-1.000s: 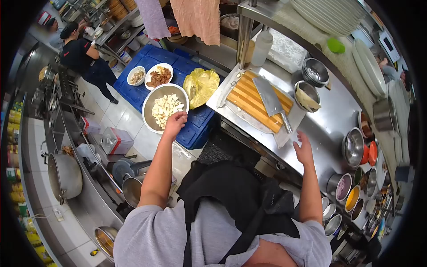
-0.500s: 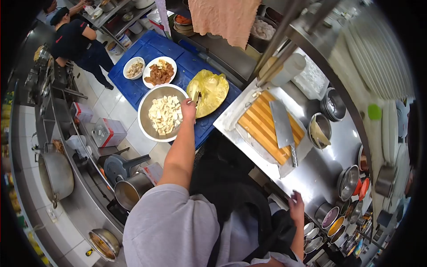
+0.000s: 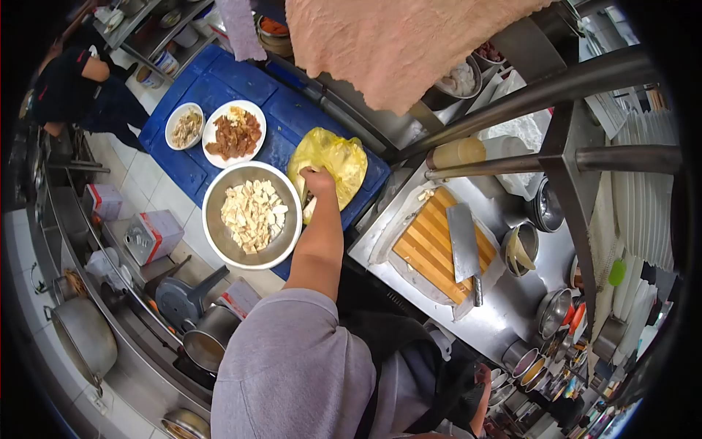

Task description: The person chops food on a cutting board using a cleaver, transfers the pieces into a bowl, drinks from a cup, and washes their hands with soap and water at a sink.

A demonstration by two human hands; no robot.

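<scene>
- Landmark: metal bowl (image 3: pixel 213 223), on the blue bench (image 3: pixel 179 91).
- Yellow bag (image 3: pixel 345 157): also on the blue bench, just right of the bowl in view, slumped and wrinkled.
- Left hand (image 3: pixel 317 180): right of the bowl, at the bag's near edge. Fingers look bunched and narrow; can't tell whether they pinch plastic or something inside, the palm hides it.
- Right hand (image 3: pixel 482 374): well apart from the bowl, low and to its right, next to the apron (image 3: pixel 398 336). Small and partly covered; can't tell if its fingers are wide or narrow.
- White pieces (image 3: pixel 252 212): loose pile inside the bowl.
- Plate (image 3: pixel 214 155) with brown pieces (image 3: pixel 238 139): just above the bowl in view. Small bowl (image 3: pixel 170 130): above and left of it.
- Cutting board (image 3: pixel 418 245), cleaver (image 3: pixel 462 238) on top: right of the bowl, past the bag.
- Handling, bag: thin film, probably light itself, limp, maybe slick; contents unclear, so weight is a guess. Best hold: gathered plastic at the near edge; a hard tug might tear it.
- Handling, bowl: likely stiff; take opposite sides of the rim.
- Handling, pieces: probably light, softish, possibly damp; scoop or pinch gently.
</scene>
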